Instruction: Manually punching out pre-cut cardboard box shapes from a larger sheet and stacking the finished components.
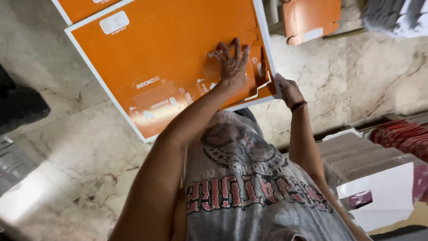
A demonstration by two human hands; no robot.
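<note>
A large orange printed cardboard sheet with a white border and die-cut lines lies tilted over the marble floor in front of me. My left hand presses flat on it near its right end, fingers spread, over a cut-out part. My right hand grips the sheet's near right corner at the white edge; a dark band sits on that wrist. My grey printed shirt fills the lower middle of the view.
A second orange sheet lies under the first at the top left. A loose orange cardboard piece lies at the top right. Stacks of brown and red flat pieces and a white sheet sit at the right. Dark objects lie at the left.
</note>
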